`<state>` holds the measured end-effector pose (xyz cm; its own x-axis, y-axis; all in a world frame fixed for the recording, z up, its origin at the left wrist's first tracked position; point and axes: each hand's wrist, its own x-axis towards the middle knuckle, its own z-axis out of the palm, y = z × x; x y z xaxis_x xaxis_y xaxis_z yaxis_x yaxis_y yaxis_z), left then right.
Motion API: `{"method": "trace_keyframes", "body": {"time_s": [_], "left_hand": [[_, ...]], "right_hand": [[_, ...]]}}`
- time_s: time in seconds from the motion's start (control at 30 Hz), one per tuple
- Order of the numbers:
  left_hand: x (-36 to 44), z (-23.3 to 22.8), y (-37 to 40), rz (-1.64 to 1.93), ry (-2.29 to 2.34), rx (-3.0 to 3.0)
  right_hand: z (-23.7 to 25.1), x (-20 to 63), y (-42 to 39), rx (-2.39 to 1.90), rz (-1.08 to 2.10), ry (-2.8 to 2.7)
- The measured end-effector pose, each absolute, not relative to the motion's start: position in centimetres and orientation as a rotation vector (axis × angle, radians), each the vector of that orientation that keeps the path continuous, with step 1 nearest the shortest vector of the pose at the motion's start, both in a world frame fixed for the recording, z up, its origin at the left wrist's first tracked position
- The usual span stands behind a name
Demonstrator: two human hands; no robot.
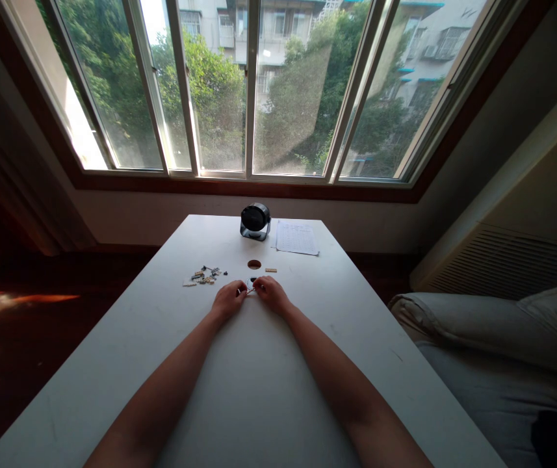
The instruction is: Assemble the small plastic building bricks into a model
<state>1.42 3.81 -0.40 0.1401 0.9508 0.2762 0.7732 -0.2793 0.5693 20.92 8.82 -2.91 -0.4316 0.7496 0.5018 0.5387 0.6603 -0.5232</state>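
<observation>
My left hand point(229, 298) and my right hand point(271, 292) meet over the white table point(259, 390), fingers bent in a pinch. Between the fingertips is a small light piece point(250, 290), partly covered by them and too small to name. Something pale and round with a dark patch shows just beyond the fingertips. To the left of my left hand lies a loose heap of small building-block pieces point(205, 277) in tan, grey and black. A short tan studded strip point(271, 270) rests beyond my right hand.
A round hole point(254, 264) pierces the tabletop ahead of my hands. Behind it stands a small black fan point(255, 221), with printed sheets of paper point(297, 238) to its right. The window point(249, 97) spans the far wall. A grey sofa point(492, 325) sits at right.
</observation>
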Motion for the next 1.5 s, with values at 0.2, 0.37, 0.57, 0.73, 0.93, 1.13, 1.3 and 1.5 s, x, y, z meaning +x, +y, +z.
{"method": "trace_keyframes", "body": {"time_s": [0.2, 0.37, 0.57, 0.73, 0.93, 1.13, 1.3, 1.5], "left_hand": [[1.4, -0.4, 3.8, 0.868, 1.680, 2.131], [1.4, -0.2, 3.7, 0.865, 1.678, 2.130], [1.5, 0.1, 3.5, 0.850, 1.684, 2.115], [1.6, 0.4, 3.4, 0.848, 1.691, 2.099], [1.7, 0.6, 3.3, 0.829, 1.701, 2.083], [1.6, 0.1, 3.5, 0.845, 1.688, 2.108], [1.6, 0.1, 3.6, 0.837, 1.695, 2.102], [1.5, 0.2, 3.5, 0.841, 1.679, 2.113]], "right_hand": [[-2.9, 20.9, 8.8, -0.997, 0.372, -2.142], [-2.9, 20.9, 8.8, -1.001, 0.375, -2.139], [-2.8, 20.9, 8.7, -1.001, 0.384, -2.140], [-2.6, 20.9, 8.6, -1.011, 0.391, -2.139], [-2.5, 20.9, 8.6, -1.016, 0.406, -2.135], [-2.7, 20.9, 8.7, -1.013, 0.415, -2.131], [-2.8, 20.9, 8.8, -1.015, 0.408, -2.133], [-2.7, 20.9, 8.7, -1.006, 0.400, -2.134]]}}
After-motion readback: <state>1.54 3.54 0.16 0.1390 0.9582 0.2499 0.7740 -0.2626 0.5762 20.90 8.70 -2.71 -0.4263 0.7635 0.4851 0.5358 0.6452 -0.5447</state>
